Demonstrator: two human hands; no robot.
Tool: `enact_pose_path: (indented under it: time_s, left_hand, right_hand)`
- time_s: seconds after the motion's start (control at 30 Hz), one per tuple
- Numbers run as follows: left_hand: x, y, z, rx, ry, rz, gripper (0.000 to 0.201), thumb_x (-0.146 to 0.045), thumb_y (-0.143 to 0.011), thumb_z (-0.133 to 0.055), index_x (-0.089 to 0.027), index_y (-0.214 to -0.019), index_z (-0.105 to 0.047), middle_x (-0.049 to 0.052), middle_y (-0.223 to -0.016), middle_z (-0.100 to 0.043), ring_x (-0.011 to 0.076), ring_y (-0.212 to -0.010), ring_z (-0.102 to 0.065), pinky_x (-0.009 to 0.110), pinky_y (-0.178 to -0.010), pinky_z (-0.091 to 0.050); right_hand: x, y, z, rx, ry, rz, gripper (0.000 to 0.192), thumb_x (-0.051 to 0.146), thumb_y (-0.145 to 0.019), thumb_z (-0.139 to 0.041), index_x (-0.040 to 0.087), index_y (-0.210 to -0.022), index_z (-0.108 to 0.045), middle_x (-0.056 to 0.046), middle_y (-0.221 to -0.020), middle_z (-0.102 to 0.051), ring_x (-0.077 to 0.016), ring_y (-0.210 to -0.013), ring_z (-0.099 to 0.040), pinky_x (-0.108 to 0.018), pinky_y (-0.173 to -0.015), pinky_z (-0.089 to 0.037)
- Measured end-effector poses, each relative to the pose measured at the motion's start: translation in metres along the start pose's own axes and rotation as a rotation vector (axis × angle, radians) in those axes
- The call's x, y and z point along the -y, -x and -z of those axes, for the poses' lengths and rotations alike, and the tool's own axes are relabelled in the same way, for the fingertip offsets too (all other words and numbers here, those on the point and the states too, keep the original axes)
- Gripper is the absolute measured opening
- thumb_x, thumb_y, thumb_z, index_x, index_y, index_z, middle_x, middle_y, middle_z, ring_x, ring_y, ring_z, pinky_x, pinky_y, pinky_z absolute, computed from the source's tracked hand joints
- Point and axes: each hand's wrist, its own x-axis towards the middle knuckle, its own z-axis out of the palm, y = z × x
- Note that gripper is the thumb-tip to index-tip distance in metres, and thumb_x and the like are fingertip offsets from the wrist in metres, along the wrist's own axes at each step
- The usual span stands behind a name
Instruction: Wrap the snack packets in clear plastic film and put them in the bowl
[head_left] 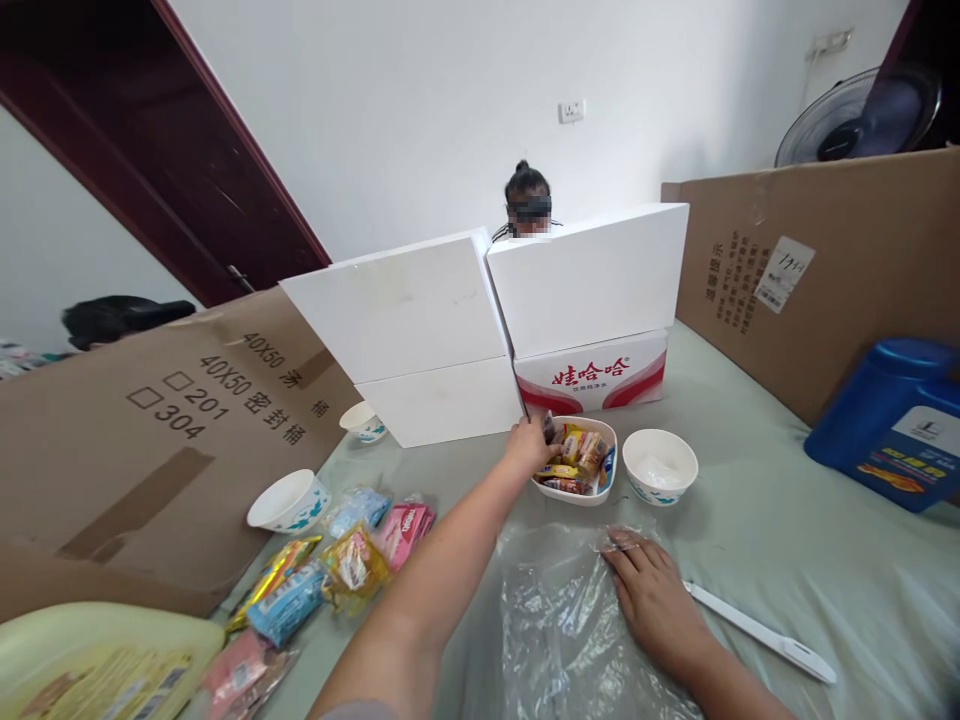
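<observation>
My left hand (531, 446) is at the left rim of a white square bowl (574, 497), its fingers curled round a dark small snack packet (550, 428); part of the grip is hidden. Several wrapped snacks (574, 455) in yellow, red, brown and blue fill that bowl. Nearer to me, a clear plastic bag (559, 620) lies crumpled and flat. My right hand (656, 600) rests over its right side, with the fingers closed on the upper edge of the bag. A white round bowl (660, 467) stands just right of the square one.
Bagged snacks (352, 565) and a white bowl (289, 502) lie left; another small bowl (363, 422) sits farther back. A white plastic strip (761, 630) is near my right hand. White boxes (427, 310), cardboard panels (180, 430) and a blue jug (889, 425) surround the area. A person (527, 195) is behind the boxes.
</observation>
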Motion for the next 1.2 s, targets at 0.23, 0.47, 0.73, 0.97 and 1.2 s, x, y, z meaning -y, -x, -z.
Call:
enact_pose_path:
  time_s: [0.23,0.47,0.73,0.97,1.2]
  left_hand:
    - [0.004,0.049,0.057,-0.036,0.15,-0.162,0.036,-0.026,-0.09,-0.055,-0.015,-0.124,-0.052,0.012,-0.122,-0.06,0.0196,-0.104,-0.061,0.03,-0.088,-0.049]
    - [-0.012,0.198,0.062,0.611,0.175,-0.738,0.031,-0.036,-0.092,-0.056,-0.027,-0.121,-0.06,0.004,-0.116,-0.066,0.0216,-0.101,-0.064,0.031,-0.092,-0.05]
    - [0.103,0.182,-0.021,0.216,-0.29,-0.059,0.041,-0.028,-0.095,-0.048,-0.016,-0.134,-0.048,0.016,-0.139,-0.047,0.0274,-0.112,-0.061,0.039,-0.094,-0.049]
    - [0.143,0.229,0.006,0.042,0.015,-0.394,0.023,-0.023,-0.093,-0.045,-0.02,-0.109,-0.062,0.01,-0.112,-0.062,0.0235,-0.109,-0.058,0.04,-0.098,-0.047]
    - [0.149,0.29,0.01,0.389,0.087,-0.519,0.058,-0.029,-0.071,-0.073,-0.026,-0.126,-0.053,0.01,-0.141,-0.049,0.0326,-0.133,-0.041,0.052,-0.111,-0.034]
  right_hand:
    - [0.002,-0.001,0.003,-0.005,-0.001,-0.005,0.036,0.014,-0.089,-0.046,0.022,-0.121,-0.061,-0.007,-0.131,-0.059,-0.0241,-0.12,-0.052,-0.042,-0.103,-0.038]
    - [0.006,0.0,0.004,0.028,0.062,-0.011,0.035,0.016,-0.092,-0.043,0.02,-0.121,-0.063,-0.009,-0.132,-0.059,-0.0263,-0.122,-0.05,-0.043,-0.103,-0.039]
    - [0.012,0.013,0.003,0.163,0.089,-0.116,0.05,0.032,-0.09,-0.046,0.025,-0.14,-0.048,-0.009,-0.148,-0.043,-0.0337,-0.138,-0.033,-0.059,-0.108,-0.024]
    - [-0.003,0.015,0.053,0.034,-0.138,-0.115,0.042,0.041,-0.096,-0.042,0.017,-0.125,-0.059,-0.015,-0.134,-0.056,-0.0283,-0.127,-0.048,-0.049,-0.104,-0.04]
    - [-0.001,0.084,0.101,0.425,-0.331,0.234,0.069,0.055,-0.08,-0.065,0.027,-0.14,-0.048,-0.011,-0.141,-0.051,-0.031,-0.133,-0.043,-0.047,-0.108,-0.038]
